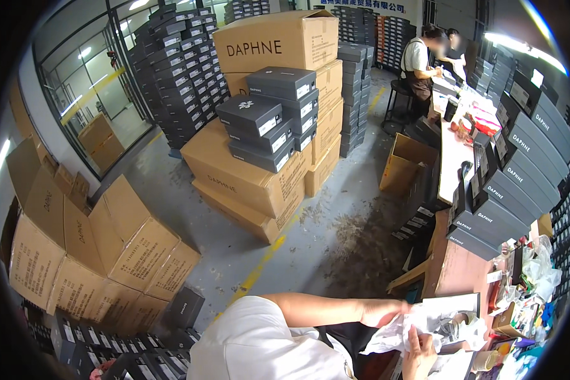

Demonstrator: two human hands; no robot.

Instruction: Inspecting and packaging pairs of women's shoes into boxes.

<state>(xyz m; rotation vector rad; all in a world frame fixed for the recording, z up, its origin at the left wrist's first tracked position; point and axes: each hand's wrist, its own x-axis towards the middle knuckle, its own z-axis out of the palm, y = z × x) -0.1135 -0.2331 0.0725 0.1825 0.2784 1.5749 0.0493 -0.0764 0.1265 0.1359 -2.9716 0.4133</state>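
Crumpled white tissue paper (389, 337) is bunched between my two hands at the front of the workbench. My left hand (385, 311) pinches its upper edge, the forearm stretched across from the left. Lower down, my right hand (420, 352) grips the same paper with the fingers bent round it. Just beyond them lies an open shoebox (451, 303) with a pale inside. More white wrapping and a greyish item (453, 326) sit in or against this box; what kind of item it is, I cannot make out.
Dark shoeboxes (497, 196) are stacked on the bench (449, 263), beside plastic bags and clutter (538, 272). Brown cartons (253, 183) with more shoeboxes stand across the aisle. Open cartons (101, 266) are at left. Two people (418, 66) work at the bench's far end.
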